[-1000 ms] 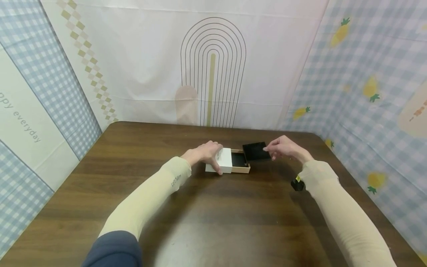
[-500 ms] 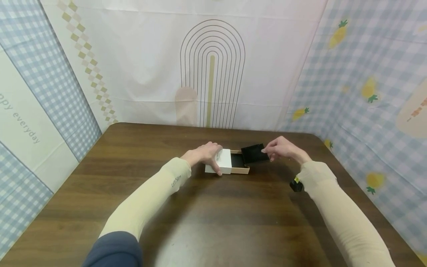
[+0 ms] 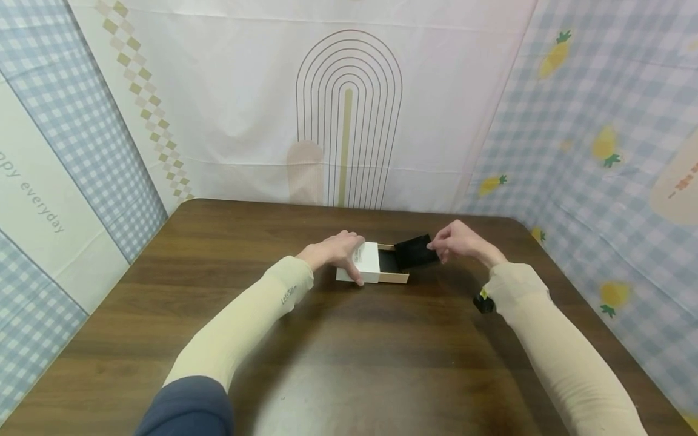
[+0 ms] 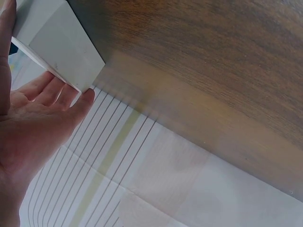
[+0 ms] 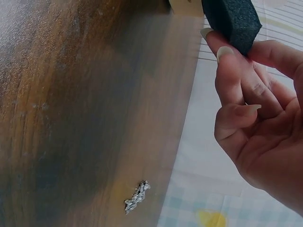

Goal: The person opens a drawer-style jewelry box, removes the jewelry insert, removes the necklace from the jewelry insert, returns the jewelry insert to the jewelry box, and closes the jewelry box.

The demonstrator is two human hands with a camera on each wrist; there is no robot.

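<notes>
My left hand (image 3: 340, 251) grips the white sleeve (image 3: 369, 261) of a small drawer box, thumb on the near side and fingers on the far side. In the left wrist view, fingertips lie against the white sleeve (image 4: 66, 45). A light brown drawer (image 3: 394, 278) sticks out of the sleeve to the right, black inside. My right hand (image 3: 457, 241) pinches a black foam pad (image 3: 415, 252) by its right end. The pad slants, its left end low at the drawer and its right end raised. In the right wrist view, thumb and fingers hold the foam pad (image 5: 234, 23) at its edge.
A crumpled-looking silver chain (image 5: 137, 196) lies on the table to the right of the box, seen in the right wrist view. The brown wooden table (image 3: 349, 351) ends at a white printed cloth (image 3: 240, 121) behind, with checked cloth (image 3: 616, 151) on the right.
The foam pad has moved slightly left and tilted more, its left part now overlapping the drawer's right end. My right hand moved a little left with it. My left hand stays on the sleeve.
</notes>
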